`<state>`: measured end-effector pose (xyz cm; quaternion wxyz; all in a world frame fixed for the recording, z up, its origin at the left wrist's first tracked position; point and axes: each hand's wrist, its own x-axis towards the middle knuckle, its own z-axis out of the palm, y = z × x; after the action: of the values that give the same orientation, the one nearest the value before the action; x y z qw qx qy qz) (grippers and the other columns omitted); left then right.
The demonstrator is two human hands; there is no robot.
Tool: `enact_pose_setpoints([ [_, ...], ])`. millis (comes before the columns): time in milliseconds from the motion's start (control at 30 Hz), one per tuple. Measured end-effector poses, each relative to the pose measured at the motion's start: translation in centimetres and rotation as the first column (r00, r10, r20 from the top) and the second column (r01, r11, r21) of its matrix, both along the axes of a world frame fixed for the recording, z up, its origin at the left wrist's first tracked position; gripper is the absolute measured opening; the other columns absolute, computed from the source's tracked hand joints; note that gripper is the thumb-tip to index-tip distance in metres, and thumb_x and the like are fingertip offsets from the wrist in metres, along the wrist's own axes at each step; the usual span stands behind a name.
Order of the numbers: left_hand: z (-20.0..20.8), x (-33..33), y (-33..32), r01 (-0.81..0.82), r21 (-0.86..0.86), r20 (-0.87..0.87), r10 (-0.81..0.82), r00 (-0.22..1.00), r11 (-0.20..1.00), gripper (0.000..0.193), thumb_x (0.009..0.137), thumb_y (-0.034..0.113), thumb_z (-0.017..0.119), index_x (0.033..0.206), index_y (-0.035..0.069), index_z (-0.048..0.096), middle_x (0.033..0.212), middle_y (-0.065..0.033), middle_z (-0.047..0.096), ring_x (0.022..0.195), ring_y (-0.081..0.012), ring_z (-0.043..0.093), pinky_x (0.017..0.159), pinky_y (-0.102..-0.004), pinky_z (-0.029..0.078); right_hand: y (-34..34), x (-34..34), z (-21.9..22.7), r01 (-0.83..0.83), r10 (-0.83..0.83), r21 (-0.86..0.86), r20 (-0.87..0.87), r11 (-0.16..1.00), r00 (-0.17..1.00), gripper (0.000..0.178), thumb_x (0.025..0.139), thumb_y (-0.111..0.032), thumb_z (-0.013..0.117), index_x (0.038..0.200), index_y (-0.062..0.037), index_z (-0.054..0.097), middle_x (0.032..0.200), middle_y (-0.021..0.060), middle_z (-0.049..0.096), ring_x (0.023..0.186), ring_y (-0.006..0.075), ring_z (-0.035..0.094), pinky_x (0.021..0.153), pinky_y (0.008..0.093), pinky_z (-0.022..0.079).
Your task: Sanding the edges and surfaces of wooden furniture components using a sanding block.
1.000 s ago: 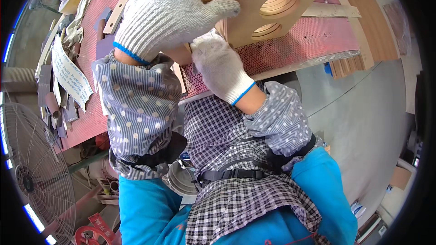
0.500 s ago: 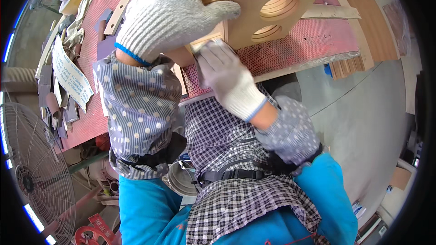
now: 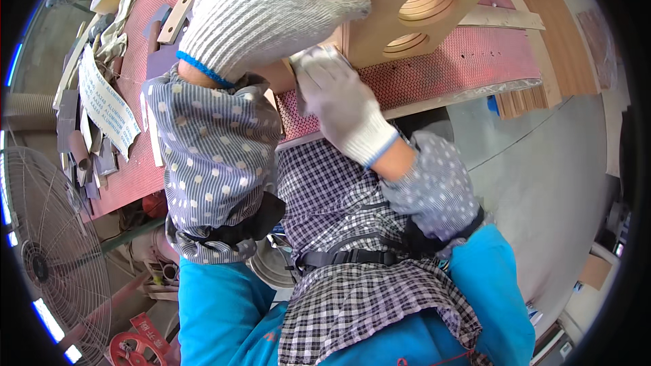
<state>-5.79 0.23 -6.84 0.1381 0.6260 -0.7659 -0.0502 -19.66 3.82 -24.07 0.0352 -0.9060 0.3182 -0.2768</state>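
Observation:
In a white knitted glove with a blue cuff, my left hand lies over the top of a pale layered-wood piece with round holes. Its thumb stretches along the wood's face; the other fingers are partly out of view or hidden. Below it my right hand, in a grey-and-white glove, presses against the lower left part of the wood, fingers bent over a thin flat piece that looks like sandpaper. Most of that piece is covered by the fingers. The wood stands on a red perforated bench top.
Sandpaper scraps and a printed pale strip litter the bench's left side, near a wooden bar with holes. A caged fan stands lower left. Long wooden boards lie beyond the bench's right end. A metal bucket sits below.
The view has shifted slightly, so the wood and bench appear a little farther right. My right hand has moved slightly up and left against the wood; my left hand keeps its place on it.

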Motion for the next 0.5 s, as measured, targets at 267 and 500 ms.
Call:
enact_pose_setpoints([
  [267, -0.5, 0.6, 0.7, -0.035, -0.089, 0.064, 0.040, 0.997, 0.995, 0.064, 0.088, 0.057, 0.076, 0.129, 0.009, 0.068, 0.110, -0.0193, 0.073, 0.100, -0.0354, 0.074, 0.088, -0.0457, 0.058, 1.4, 0.4, -0.4, 0.005, -0.007, 0.087, 0.025, 0.996, 1.000, 0.040, 0.089, -0.009, 0.060, 0.126, 0.0064, 0.063, 0.134, 0.0235, 0.061, 0.136, 0.0385, 0.055, 0.121, 0.0500, 0.039],
  [500, -0.5, 0.8, 0.2, -0.008, 0.004, 0.027, 0.008, 1.000, 1.000, 0.065, 0.087, 0.058, 0.076, 0.131, 0.012, 0.068, 0.111, -0.0193, 0.074, 0.103, -0.0357, 0.074, 0.090, -0.0455, 0.058, -1.3, 4.3, 2.6, 0.316, -0.153, 0.401, -0.387, 0.860, 0.909, 0.025, 0.085, -0.003, 0.061, 0.109, 0.0009, 0.066, 0.108, 0.0118, 0.069, 0.112, 0.0314, 0.065, 0.096, 0.0423, 0.054],
])
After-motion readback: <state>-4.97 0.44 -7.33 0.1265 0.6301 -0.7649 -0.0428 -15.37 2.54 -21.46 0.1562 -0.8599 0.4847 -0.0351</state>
